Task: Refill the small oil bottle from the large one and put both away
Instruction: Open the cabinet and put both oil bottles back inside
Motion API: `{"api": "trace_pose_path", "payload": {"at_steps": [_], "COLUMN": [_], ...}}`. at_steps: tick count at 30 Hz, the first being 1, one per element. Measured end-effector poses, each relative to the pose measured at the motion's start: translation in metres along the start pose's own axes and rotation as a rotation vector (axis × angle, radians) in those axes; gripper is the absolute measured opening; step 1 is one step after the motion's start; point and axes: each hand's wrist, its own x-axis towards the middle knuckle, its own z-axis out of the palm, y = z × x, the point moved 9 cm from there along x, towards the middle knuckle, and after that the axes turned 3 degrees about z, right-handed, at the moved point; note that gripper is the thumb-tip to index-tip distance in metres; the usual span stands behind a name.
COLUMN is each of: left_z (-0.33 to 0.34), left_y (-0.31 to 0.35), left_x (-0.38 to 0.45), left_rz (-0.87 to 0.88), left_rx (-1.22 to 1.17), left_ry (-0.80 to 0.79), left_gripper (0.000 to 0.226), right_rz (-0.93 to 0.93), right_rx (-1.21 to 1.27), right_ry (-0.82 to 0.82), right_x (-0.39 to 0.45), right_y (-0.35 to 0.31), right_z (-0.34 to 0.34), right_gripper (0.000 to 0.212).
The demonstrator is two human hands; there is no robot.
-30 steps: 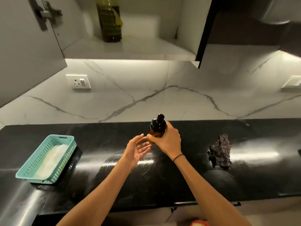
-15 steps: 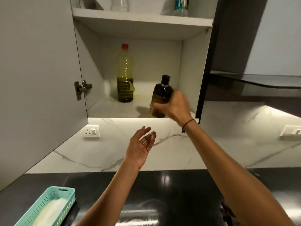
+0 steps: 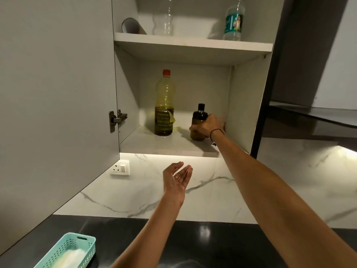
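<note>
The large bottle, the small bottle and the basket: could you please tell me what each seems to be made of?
Large bottle: clear, thin plastic, likely; ribbed see-through walls show the oil level, under a red screw cap.
Small bottle: dark amber and glossy, black cap; glass or plastic, cannot tell.
Basket: teal moulded plastic, matte, with a perforated grid wall.
</note>
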Motion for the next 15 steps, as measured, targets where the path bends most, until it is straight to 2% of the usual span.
{"api": "trace_pose_path", "payload": {"at_steps": [8,15], "left_z": [-0.015,-0.038], "left_y": [0.01,0.027], "left_x": [0.019,0.032], "left_rz": [0.009,0.049], "left_rx": [0.019,0.018], "left_ry": [0.0,0.031], "left_gripper": [0.04,0.034], "right_rz": [0.093,0.159], "right_rx": [0.013,0.014], "right_ry": [0.0,0.026], "right_x": [0.058,0.079], "right_y": [0.012,0.035], "right_z": [0.021,0.019], "right_gripper": [0.066,0.074]}}
